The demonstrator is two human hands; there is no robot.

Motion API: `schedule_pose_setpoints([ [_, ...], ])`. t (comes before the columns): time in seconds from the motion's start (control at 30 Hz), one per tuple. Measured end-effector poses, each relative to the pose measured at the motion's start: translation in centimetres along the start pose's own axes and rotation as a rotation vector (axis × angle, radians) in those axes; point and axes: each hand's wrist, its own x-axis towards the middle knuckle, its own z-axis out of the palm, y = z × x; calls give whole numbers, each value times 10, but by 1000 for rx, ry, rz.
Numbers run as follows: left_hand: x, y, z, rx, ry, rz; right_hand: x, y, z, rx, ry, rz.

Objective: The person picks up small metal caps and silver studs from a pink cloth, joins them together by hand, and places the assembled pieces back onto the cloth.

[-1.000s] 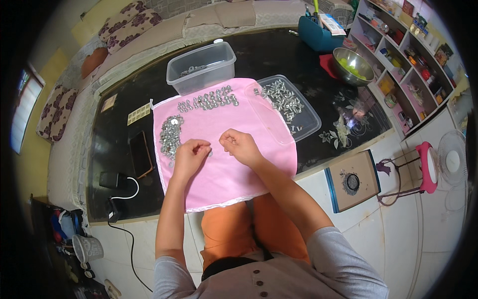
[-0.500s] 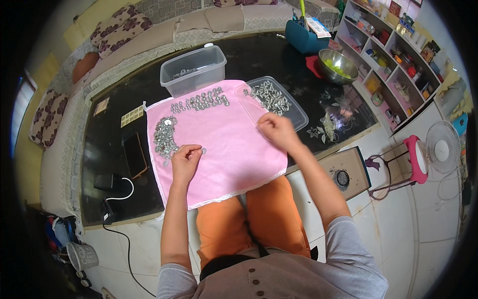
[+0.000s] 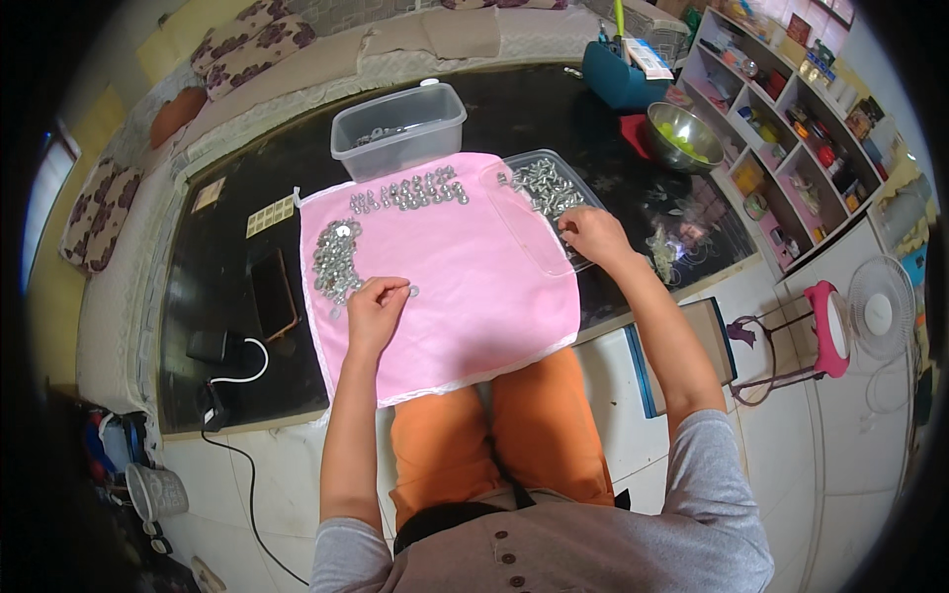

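Observation:
My left hand pinches a small round metal washer over the pink cloth. Just beyond it, at the cloth's left side, lies a heap of silver washers. My right hand is at the near end of a shallow clear plastic tray with many silver bolts in it. Its fingers are drawn together, and whatever they hold is hidden. Across the far part of the cloth stand rows of small metal bolt pieces. A transparent lid-like sheet lies on the cloth beside the tray.
Behind the cloth is a clear plastic bin with metal parts inside. A phone and a black charger lie left on the dark table. A steel bowl and a teal holder stand far right. Beside the table is a pink-seated stool.
My right hand has moved right and a little away from me, from the cloth's edge to the bolt tray. My left hand stays near the same spot with the washer.

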Motion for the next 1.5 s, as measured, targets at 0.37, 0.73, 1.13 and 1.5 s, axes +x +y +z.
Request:
schedule_pose_setpoints([
  [0.37, -2, 10, 0, 23, -31, 38, 2, -15, -4, -105, 137, -85],
  [0.73, 0, 10, 0, 69, -51, 47, 12, -73, 46, 680, 152, -46],
  [1.13, 5, -5, -2, -570, 61, -198, 14, -157, 115, 1476, -289, 164],
  [1.5, 4, -2, -1, -405, 109, -169, 10, -154, 127, 1449, -253, 86],
])
